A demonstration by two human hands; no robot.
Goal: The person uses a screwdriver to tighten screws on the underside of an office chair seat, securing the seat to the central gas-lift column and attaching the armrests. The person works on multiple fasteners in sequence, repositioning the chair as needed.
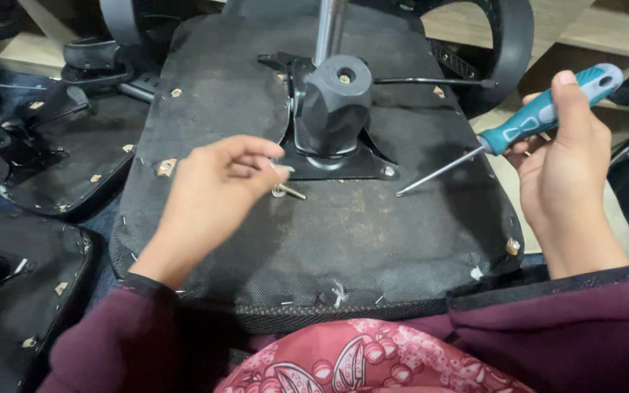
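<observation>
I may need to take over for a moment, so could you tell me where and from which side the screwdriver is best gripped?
Grip the screwdriver by its thick teal handle, coming from the right, where the right hand already wraps it. The handle is rounded and ridged for a palm; the thin metal shaft points down-left to the upturned chair seat, so leave that end free. The left hand pinches a screw.
</observation>
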